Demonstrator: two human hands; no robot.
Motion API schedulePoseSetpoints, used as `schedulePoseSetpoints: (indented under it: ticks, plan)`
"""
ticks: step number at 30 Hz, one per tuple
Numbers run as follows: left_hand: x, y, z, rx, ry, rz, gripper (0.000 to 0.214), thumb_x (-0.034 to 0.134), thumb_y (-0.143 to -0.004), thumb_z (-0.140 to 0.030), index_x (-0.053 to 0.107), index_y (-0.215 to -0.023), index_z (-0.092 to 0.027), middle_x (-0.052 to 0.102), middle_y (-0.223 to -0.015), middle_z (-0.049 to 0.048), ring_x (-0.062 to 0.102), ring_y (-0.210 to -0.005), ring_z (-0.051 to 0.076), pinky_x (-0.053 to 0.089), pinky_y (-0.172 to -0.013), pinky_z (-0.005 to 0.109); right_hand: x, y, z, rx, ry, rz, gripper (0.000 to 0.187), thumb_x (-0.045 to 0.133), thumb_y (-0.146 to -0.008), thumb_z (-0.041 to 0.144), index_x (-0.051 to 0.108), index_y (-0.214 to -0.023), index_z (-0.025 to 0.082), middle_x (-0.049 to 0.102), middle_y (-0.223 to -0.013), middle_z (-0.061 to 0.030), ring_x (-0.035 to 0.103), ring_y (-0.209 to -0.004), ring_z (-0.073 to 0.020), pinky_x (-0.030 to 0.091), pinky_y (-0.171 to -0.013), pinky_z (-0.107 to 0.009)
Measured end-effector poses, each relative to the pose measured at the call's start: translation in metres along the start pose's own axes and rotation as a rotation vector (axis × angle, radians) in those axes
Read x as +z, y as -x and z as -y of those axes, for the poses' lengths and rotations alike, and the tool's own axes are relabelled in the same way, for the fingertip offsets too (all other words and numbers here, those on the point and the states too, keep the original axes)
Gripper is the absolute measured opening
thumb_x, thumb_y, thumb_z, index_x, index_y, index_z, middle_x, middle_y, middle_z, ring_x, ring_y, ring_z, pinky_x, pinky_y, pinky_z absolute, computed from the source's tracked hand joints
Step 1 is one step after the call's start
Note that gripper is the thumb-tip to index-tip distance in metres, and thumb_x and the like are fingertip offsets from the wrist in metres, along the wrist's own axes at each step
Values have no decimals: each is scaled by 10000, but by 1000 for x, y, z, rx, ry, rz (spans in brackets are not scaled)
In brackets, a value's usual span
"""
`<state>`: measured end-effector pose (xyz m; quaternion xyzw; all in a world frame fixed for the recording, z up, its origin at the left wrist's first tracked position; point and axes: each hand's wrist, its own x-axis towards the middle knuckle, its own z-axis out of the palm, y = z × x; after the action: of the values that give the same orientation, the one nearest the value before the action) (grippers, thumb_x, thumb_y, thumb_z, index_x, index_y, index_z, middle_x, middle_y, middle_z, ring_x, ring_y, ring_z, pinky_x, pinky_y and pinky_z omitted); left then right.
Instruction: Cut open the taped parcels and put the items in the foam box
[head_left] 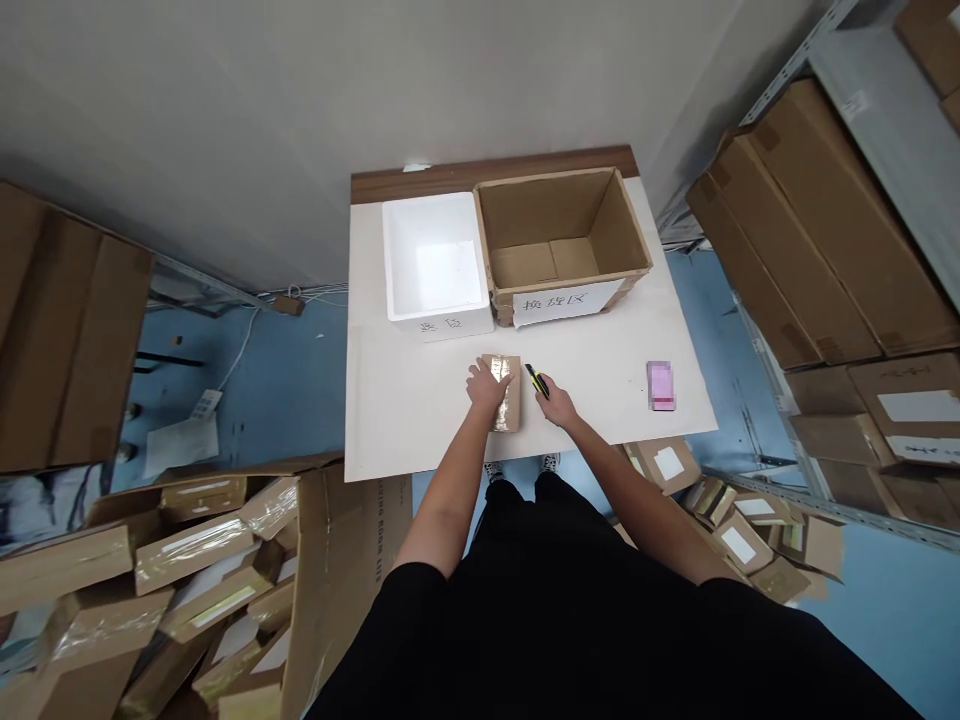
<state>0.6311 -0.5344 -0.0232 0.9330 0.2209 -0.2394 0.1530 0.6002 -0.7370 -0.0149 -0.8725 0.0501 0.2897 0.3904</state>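
We note small brown taped parcel before the empty carton; left grip spread flat on it, right grip clenching cutter alongside.

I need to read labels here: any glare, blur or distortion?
Head view: soft, even light, faint shadows; glare on the tape of the small box under the left hand and on taped parcels lower left; pink item pixelated; wide-angle bending tilts the shelves; the knife in the right hand looks sharp.
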Motion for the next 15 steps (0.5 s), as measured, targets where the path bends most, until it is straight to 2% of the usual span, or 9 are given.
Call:
schedulePoseSetpoints:
  ticks: [5, 7, 8, 9, 11, 13, 14, 15]
  plan:
    - [2, 4, 16, -101, 155, 40, 1207, 510, -903, -828, -34, -1722, -127, 445, -1594, 298, 645, -1257, 401, 554, -947, 441, 18, 1, -4, -27, -20, -63, 646, 560, -1012, 336, 408, -1633, 244, 766, -1212, -83, 746, -913, -241, 604, -874, -355]
    - [-2, 5, 22, -84, 127, 30, 1170, 467, -918, -832, -38, -1727, -153, 333, -1683, 290, 604, -1320, 422, 549, -973, 470, 17, 3, -10, -37, -45, -96, 651, 567, -997, 335, 414, -1624, 254, 763, -1225, -74, 743, -923, -242, 612, -871, -365]
    - [-5, 6, 24, -30, 78, 1, 1129, 443, -929, -828, -1, -1732, -170, 249, -1731, 268, 547, -1386, 442, 532, -1013, 496, 15, 4, -14, -47, -58, -110, 655, 568, -991, 343, 412, -1623, 264, 766, -1210, -65, 741, -906, -240, 617, -861, -371]
    - [-7, 6, 26, 75, 10, -32, 1072, 430, -945, -811, 59, -1736, -191, 174, -1767, 231, 462, -1463, 459, 498, -1071, 525, 12, 5, -17, -58, -68, -125, 659, 565, -988, 356, 408, -1623, 271, 769, -1188, -58, 739, -881, -236, 620, -851, -377]
    - [-10, 5, 29, 425, -149, -43, 949, 479, -969, -737, 194, -1727, -243, 123, -1798, 135, 254, -1588, 454, 375, -1201, 557, 6, 7, -22, -80, -78, -154, 664, 551, -985, 384, 404, -1622, 265, 770, -1143, -58, 733, -825, -230, 623, -836, -386]
    - [-9, 2, 29, 811, -291, 59, 871, 587, -956, -641, 291, -1703, -305, 179, -1796, 62, 121, -1639, 403, 237, -1285, 546, -1, 9, -26, -93, -72, -170, 663, 523, -987, 392, 400, -1621, 242, 770, -1091, -67, 722, -764, -224, 620, -821, -388]
    - [-7, 0, 28, 942, -343, 122, 855, 621, -945, -609, 315, -1693, -331, 206, -1791, 39, 98, -1648, 381, 190, -1303, 539, -5, 11, -28, -101, -59, -175, 658, 503, -989, 387, 395, -1621, 234, 770, -1057, -67, 714, -734, -220, 619, -811, -387]
    - [-4, -2, 26, 1009, -378, 168, 846, 633, -941, -595, 324, -1688, -348, 223, -1786, 28, 91, -1652, 366, 164, -1311, 538, -7, 13, -28, -108, -46, -176, 653, 482, -991, 377, 388, -1620, 231, 768, -1020, -62, 706, -706, -217, 617, -800, -386]
